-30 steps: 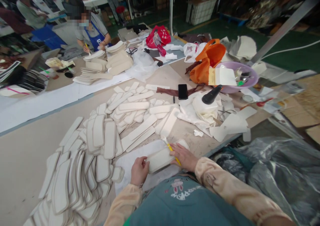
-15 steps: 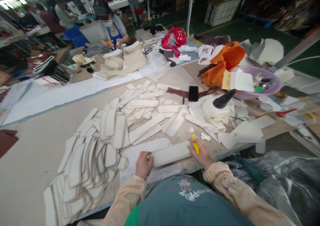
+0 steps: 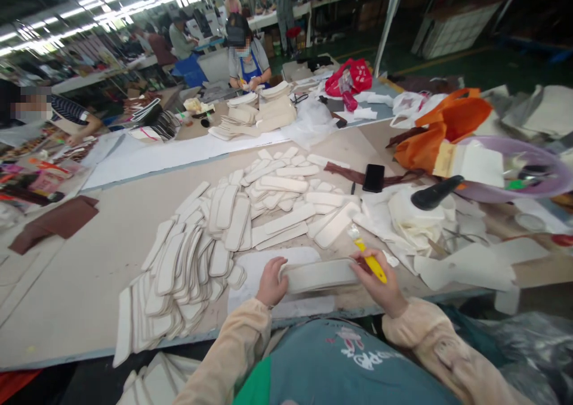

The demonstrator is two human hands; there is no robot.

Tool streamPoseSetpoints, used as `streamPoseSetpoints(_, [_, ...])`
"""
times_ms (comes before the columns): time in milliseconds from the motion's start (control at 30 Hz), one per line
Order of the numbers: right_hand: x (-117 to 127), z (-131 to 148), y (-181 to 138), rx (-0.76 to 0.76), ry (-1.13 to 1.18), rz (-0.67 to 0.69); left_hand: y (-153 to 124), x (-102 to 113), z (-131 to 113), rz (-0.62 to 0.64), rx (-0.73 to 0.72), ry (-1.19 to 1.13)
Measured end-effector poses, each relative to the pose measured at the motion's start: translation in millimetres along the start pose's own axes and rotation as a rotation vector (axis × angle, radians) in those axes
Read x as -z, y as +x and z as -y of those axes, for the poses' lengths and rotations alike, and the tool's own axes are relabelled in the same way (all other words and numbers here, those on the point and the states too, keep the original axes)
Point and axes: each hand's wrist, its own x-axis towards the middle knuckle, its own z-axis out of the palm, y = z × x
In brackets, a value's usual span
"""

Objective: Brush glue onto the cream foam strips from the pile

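Strip stack [image 3: 320, 275] lies between the left hand [image 3: 272, 282] and the right hand [image 3: 379, 282], over the white sheet [image 3: 242, 300] at the near edge of the tabletop [image 3: 89, 291]. Its long axis runs left to right, from one hand to the other; neither hand is nearer. Left fingers: grasping the left end. Right fingers: gripping the yellow-handled brush [image 3: 373, 266] while contacting the right end. Relative to the fingers, the stack extends rightward from the left set and leftward from the right set. Contact with the sheet cannot be determined.
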Motion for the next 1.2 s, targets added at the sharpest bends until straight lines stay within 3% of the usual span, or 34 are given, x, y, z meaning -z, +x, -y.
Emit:
streamPoseSetpoints(200, [-3,83,26,0.076,0.098,0.309,25,48,-55,0.232,-0.142,-0.324])
streamPoseSetpoints(300, [-1,97,56,0.196,0.082,0.261,33,49,-78,0.340,-0.181,-0.487])
streamPoseSetpoints(367, [-2,103,78,0.256,0.076,0.192,35,38,-85,0.357,-0.067,-0.611])
streamPoseSetpoints(467, [-7,115,99,0.247,0.050,0.149,29,21,-95,0.244,0.205,-0.826])
streamPoseSetpoints(600, [-26,125,104,0.133,0.101,0.166,14,23,-117,0.106,0.379,-1.179])
streamPoseSetpoints(700, [-40,121,110,0.125,0.196,0.155,9,35,-127,0.221,0.400,-1.444])
streamPoseSetpoints(800, [-46,117,116,0.074,0.274,0.166,1,39,-127,0.432,0.437,-1.636])
streamPoseSetpoints(900, [-46,117,117,0.039,0.305,0.185,-12,34,-123,0.531,0.392,-1.640])
streamPoseSetpoints(1200, [-47,111,119,-0.010,0.358,0.198,-17,24,-120,0.470,0.377,-1.516])
